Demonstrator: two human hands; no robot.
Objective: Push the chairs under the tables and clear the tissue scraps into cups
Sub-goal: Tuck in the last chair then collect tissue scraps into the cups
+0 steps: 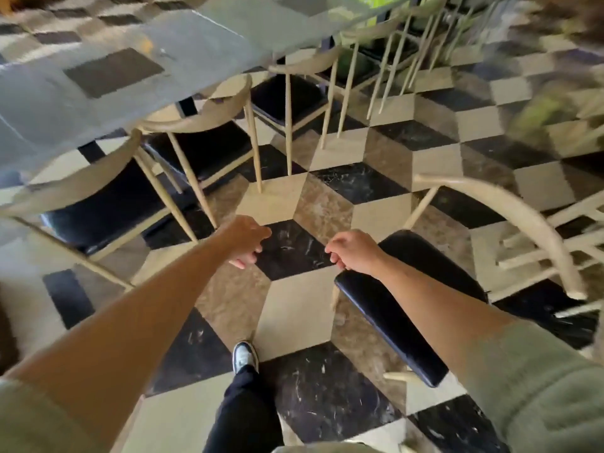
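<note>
A long glass-topped table (170, 37) runs across the upper left. Several cream-framed chairs with black seats are tucked along its near side, the closest one (108, 204) at the left. One more such chair (421, 289) stands out in the aisle at the right, its curved backrest (529, 217) to the far right. My left hand (246, 240) hangs over the floor with fingers loosely curled, holding nothing. My right hand (351, 250) hovers just above the near corner of that chair's black seat, fingers bent, empty. No tissue scraps or cups show.
The floor (294, 312) is a black, cream and brown cube-pattern tile. My foot in a grey shoe (244, 354) steps forward between my arms. More chair legs (555, 250) crowd the right edge. Green plants (376, 4) stand at the far top.
</note>
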